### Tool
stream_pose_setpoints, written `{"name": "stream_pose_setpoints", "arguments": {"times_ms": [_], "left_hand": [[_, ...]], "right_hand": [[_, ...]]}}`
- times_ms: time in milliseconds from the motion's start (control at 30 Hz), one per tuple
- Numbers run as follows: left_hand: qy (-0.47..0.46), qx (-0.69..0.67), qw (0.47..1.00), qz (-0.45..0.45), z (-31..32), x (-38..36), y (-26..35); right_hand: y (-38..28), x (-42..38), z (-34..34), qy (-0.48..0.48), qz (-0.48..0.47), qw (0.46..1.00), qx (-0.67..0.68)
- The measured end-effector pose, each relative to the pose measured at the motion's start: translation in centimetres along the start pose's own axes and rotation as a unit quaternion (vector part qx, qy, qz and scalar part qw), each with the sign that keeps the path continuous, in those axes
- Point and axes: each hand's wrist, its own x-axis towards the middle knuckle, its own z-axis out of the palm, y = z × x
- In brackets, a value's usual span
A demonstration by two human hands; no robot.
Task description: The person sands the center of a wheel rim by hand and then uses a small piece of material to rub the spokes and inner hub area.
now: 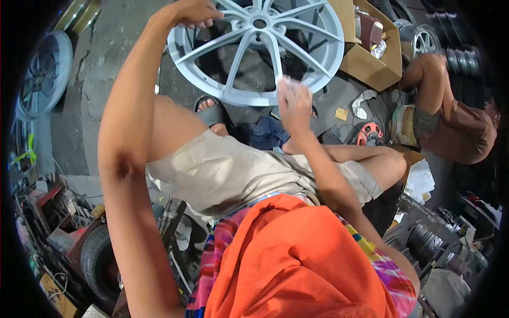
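A pale grey alloy wheel (278,61) with several thin spokes lies face up on the floor in front of me, its top cut off by the frame. My left hand (199,13) reaches over its upper left side, fingers curled against a spoke near the hub; part of this hand is out of view. Over the near edge of the wheel is my right hand (295,103), slightly blurred, fingers bunched together. Whitish stuff shows at those fingertips, and I cannot make out whether it is dust or a held piece.
A cardboard box (374,63) stands right of the wheel. Another person (450,116) sits farther right, near stacked rims. A second wheel (46,74) leans at the left. Below it are a tyre (99,259) and cluttered parts. A red-orange reel-like object (369,133) lies near my right leg.
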Motion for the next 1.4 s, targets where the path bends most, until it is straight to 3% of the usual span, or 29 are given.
{"name": "stream_pose_setpoints", "arguments": {"times_ms": [100,167,267,333,400,533,633,700,867,933,1000,1067,1133,1200,1400], "left_hand": [[0.008,-0.111,0.994,-0.021,0.8,0.5,-2.0],[-0.001,-0.067,0.997,-0.034,1.1,0.9,-1.7],[0.005,0.009,0.999,-0.038,1.2,1.1,-1.7],[0.009,-0.13,0.991,-0.029,1.7,1.0,-2.5],[0.006,-0.116,0.993,-0.028,0.8,-0.2,-1.7],[0.035,-0.191,0.979,-0.052,0.4,-2.5,-1.0],[0.043,-0.145,0.987,-0.061,0.2,-2.9,-1.6],[0.035,-0.121,0.989,-0.071,0.1,-2.7,-2.0],[0.023,-0.045,0.996,-0.072,0.0,-2.6,-0.1],[0.03,-0.086,0.995,-0.039,0.6,-1.4,-1.2],[0.036,-0.129,0.991,-0.001,1.0,-0.9,-2.0],[0.099,-0.118,0.988,0.001,1.6,-1.6,-2.2],[0.072,-0.104,0.992,-0.005,1.4,-1.6,-2.6],[-0.022,-0.122,0.991,-0.047,1.0,-1.9,-2.6],[-0.125,-0.15,0.978,-0.077,5.7,-3.4,-3.4]], "right_hand": [[-0.5,-3.4,-1.1,0.023,-0.018,1.0,-0.011],[-0.6,-2.1,-0.4,0.031,-0.005,0.999,-0.027],[1.9,5.8,3.4,0.053,-0.009,0.999,-0.006],[3.1,11.1,4.5,0.018,-0.02,0.998,-0.052],[3.3,12.3,4.3,-0.006,-0.033,0.995,-0.091],[3.1,7.5,1.5,-0.047,-0.092,0.993,-0.063],[1.7,-0.8,-2.2,-0.072,-0.14,0.981,-0.109],[0.1,-3.5,-3.7,-0.079,-0.117,0.984,-0.106],[-0.5,-2.1,-2.1,-0.029,-0.07,0.994,-0.081],[-0.2,-2.8,-2.0,-0.015,-0.066,0.994,-0.084],[1.0,-4.5,-3.2,-0.033,-0.132,0.986,-0.098],[3.2,-4.5,-4.8,-0.026,-0.134,0.983,-0.125],[5.8,-3.3,-6.2,-0.009,-0.052,0.978,-0.2],[8.2,-1.9,-7.4,0.009,0.006,0.972,-0.235],[10.9,4.2,-6.6,0.044,-0.018,0.989,-0.14]]}}
